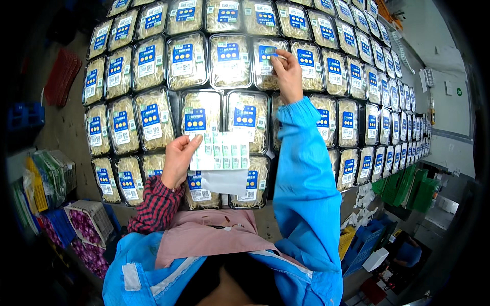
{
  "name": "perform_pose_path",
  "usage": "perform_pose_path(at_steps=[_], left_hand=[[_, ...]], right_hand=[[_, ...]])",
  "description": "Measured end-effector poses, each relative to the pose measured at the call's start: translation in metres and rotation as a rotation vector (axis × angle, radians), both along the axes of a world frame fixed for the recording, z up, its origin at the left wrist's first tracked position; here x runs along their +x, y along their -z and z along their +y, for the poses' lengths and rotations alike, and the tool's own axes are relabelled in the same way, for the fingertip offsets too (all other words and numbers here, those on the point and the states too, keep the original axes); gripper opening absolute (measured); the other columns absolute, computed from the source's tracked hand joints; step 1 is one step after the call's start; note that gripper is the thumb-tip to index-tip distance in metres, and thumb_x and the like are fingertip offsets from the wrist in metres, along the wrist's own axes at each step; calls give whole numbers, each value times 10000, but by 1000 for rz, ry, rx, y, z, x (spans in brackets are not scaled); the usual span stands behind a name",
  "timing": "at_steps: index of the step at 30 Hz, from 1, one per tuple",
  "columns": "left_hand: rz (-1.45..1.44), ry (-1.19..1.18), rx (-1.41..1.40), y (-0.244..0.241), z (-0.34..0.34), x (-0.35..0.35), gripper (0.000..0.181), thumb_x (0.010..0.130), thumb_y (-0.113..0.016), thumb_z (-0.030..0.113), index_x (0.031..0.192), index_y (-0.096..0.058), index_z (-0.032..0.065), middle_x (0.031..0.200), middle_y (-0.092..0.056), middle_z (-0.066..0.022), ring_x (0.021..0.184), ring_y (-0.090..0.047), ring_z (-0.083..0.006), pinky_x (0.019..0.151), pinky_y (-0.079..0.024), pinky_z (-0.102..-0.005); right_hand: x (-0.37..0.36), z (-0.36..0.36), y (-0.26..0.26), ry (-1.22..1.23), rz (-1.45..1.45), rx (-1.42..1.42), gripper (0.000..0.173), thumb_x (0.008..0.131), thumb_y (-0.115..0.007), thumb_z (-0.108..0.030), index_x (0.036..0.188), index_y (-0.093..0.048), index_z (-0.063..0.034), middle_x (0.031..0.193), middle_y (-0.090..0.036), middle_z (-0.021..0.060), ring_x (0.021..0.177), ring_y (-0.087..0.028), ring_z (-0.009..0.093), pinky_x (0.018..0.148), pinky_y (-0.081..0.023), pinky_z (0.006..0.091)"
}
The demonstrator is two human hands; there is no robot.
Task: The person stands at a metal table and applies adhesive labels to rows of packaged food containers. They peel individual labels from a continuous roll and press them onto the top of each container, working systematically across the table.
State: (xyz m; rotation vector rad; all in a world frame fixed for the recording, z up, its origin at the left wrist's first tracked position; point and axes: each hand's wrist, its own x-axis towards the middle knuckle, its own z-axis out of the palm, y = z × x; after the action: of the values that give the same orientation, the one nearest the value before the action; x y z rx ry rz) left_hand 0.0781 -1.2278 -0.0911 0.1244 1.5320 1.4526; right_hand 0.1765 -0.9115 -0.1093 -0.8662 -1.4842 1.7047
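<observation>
My left hand (177, 160) pinches a sheet of small green-and-white stickers (222, 156) by its left edge. A blank white strip of paper (225, 183) hangs below the sheet. My right hand (289, 76) reaches forward, its thumb and forefinger pinching a small label (271, 50) just over a black plastic tray of bean sprouts (264, 81). Whether that label touches the wrapped top, I cannot tell. Rows of similar trays surround both hands, each with a blue-and-white label; many also carry a small green sticker, as on this tray (229, 61).
Red stacked crates (63, 76) stand on the floor at left. Crates of purple onions (86, 222) are at lower left. Green crates (402, 187) and blue crates (361, 244) stand at right, near discarded white paper strips (361, 204). A person (407, 252) is at lower right.
</observation>
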Motion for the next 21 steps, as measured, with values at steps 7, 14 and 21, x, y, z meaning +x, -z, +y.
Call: perform_pose_path(at_steps=[7, 14, 21], left_hand=[[-29, -10, -25, -1, 1, 6, 178, 913, -647, 150, 909, -667, -27, 781, -644, 13, 655, -528, -16, 592, -427, -181], [122, 50, -6, 4, -1, 6, 141, 903, -644, 99, 922, -660, -40, 931, -621, -6, 727, -503, -3, 610, -396, -175], [203, 71, 67, -4, 9, 11, 128, 909, -622, 61, 958, -641, -56, 1077, -615, -45, 839, -550, -19, 693, -438, -171]], right_hand=[[-55, 51, 53, 191, -231, 226, 365, 822, -694, -91, 1127, -517, 3, 757, -637, 78, 644, -598, 134, 593, -473, 262], [-51, 58, 47, 343, -554, 662, 312, 761, -694, -106, 1047, -584, -51, 855, -646, 134, 799, -620, 325, 701, -478, 414], [17, 120, 47, 536, -392, 264, 192, 762, -735, -178, 838, -713, -3, 705, -655, 135, 620, -613, 217, 604, -493, 360]])
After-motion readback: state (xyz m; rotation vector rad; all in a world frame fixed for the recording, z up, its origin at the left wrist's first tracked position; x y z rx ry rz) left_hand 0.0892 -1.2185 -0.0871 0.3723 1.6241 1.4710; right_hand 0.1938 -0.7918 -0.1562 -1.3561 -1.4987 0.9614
